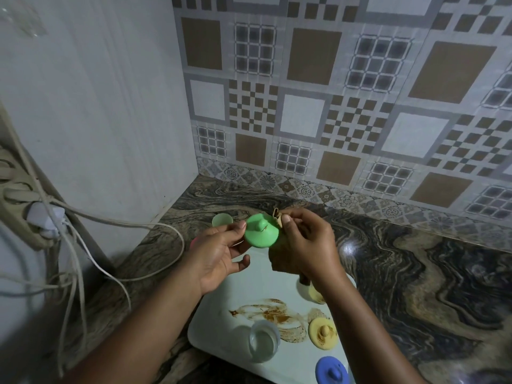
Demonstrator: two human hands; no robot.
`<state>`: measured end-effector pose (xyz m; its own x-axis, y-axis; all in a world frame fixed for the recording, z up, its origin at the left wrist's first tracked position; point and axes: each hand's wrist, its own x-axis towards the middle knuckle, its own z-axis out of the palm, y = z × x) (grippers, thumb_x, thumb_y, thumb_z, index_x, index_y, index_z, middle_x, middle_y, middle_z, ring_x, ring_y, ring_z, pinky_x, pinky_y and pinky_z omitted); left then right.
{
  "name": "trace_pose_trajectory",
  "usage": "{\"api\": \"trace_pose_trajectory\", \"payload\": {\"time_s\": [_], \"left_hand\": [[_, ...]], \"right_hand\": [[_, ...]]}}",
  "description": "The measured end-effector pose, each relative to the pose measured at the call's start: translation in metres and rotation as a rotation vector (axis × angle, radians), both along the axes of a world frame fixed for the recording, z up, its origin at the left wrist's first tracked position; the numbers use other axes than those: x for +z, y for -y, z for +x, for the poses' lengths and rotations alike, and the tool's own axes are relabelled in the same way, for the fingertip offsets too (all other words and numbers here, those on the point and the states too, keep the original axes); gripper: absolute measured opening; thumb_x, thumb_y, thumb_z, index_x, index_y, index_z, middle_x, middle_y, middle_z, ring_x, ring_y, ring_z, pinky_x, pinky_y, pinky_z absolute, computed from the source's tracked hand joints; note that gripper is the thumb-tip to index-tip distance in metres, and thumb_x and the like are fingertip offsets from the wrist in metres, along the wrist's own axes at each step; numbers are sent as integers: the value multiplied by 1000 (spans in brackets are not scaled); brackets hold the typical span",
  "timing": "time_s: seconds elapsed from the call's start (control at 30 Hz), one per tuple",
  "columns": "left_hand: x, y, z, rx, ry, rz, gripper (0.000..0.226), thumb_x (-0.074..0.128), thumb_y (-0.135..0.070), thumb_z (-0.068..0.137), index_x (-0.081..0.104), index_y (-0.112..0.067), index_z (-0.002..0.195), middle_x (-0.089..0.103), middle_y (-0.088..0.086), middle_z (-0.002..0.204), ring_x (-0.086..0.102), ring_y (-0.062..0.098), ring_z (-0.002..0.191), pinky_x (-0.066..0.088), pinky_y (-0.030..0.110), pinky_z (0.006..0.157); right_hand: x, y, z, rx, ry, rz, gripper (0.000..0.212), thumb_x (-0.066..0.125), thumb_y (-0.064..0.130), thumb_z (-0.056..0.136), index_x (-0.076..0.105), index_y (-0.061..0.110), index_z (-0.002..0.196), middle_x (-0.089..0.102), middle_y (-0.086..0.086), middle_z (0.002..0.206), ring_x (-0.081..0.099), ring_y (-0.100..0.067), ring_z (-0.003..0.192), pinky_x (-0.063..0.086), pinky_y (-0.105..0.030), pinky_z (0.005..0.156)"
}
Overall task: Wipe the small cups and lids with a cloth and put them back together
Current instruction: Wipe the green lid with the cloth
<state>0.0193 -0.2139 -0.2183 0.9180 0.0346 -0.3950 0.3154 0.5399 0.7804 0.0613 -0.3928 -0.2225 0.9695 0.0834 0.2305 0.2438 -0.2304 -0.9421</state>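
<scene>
My left hand (220, 252) holds a green lid (260, 231) with a knob by its left edge, above the counter. My right hand (304, 242) grips a brown cloth (279, 259) and presses it against the lid's right edge. Behind the lid stands a pale green cup (221, 219). On the white tray (221, 314) below lie a clear cup (263, 342), a yellow lid (322, 333) and a blue lid (332, 371). A yellow cup (311, 293) is partly hidden under my right wrist.
The tray has a brown stain (274, 314) in its middle. A power strip (25, 206) with white cables (116, 223) hangs at the left by a white panel. A patterned tile wall backs the marbled counter (415, 259).
</scene>
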Motion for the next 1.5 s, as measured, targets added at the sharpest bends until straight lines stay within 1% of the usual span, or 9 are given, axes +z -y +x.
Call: {"api": "trace_pose_trajectory", "payload": {"time_s": [0.37,0.5,0.6,0.8,0.9,0.97,1.1,1.27,1.5], "left_hand": [[-18,0,2,113,80,365,17,61,-18,96,76,-22,104,75,3,108,72,21,99,57,33,70],[-19,1,-4,85,180,526,24,76,-23,84,73,-26,108,77,-4,101,73,14,94,59,35,70],[-22,2,-4,137,208,612,19,77,-22,83,73,-27,101,77,-5,97,74,10,88,60,33,64],[-35,-12,3,202,262,914,11,75,-30,85,75,-39,91,72,-11,106,66,5,99,55,27,82],[-41,-24,9,248,268,1061,11,73,-31,87,75,-36,96,72,-10,96,67,13,89,57,33,75],[-45,-36,16,303,254,1136,10,73,-32,87,76,-34,95,74,-10,88,68,12,83,57,31,72],[-51,-56,39,343,238,1207,12,71,-28,88,77,-25,98,76,-6,94,69,10,89,53,26,79],[-59,-68,75,316,218,1368,19,68,-25,90,75,-14,104,76,4,100,69,19,91,48,24,80],[-90,-86,123,177,169,1495,21,66,-22,91,74,-11,107,75,9,104,70,26,92,55,33,81]], "right_hand": [[-12,-17,-9,85,-332,214,11,71,21,95,77,18,103,79,-1,95,76,-16,86,64,-43,76],[-12,-20,-10,61,-341,214,13,72,24,94,77,21,106,78,-5,94,75,-29,72,54,-33,43],[-13,-20,-11,88,-340,194,15,72,26,95,77,22,108,78,-5,89,68,-28,53,46,-25,35],[-24,-23,-8,146,-284,175,20,77,19,90,78,22,110,79,1,102,75,-12,86,58,-20,65],[-36,-23,0,49,-79,-8,24,75,13,91,76,22,114,77,10,105,68,10,94,57,-17,85],[-44,-25,8,9,93,-117,32,73,3,90,75,15,119,76,8,105,65,18,90,53,-9,83],[-72,-36,40,18,447,-374,35,68,-4,91,72,8,124,68,-11,130,63,-10,117,47,-17,103],[-107,-62,84,104,447,-486,50,65,-15,84,67,4,131,59,-19,140,61,-31,127,42,-29,110],[-132,-94,127,138,413,-491,46,65,-16,80,66,-8,125,61,-32,131,63,-44,120,50,-50,105]]}}
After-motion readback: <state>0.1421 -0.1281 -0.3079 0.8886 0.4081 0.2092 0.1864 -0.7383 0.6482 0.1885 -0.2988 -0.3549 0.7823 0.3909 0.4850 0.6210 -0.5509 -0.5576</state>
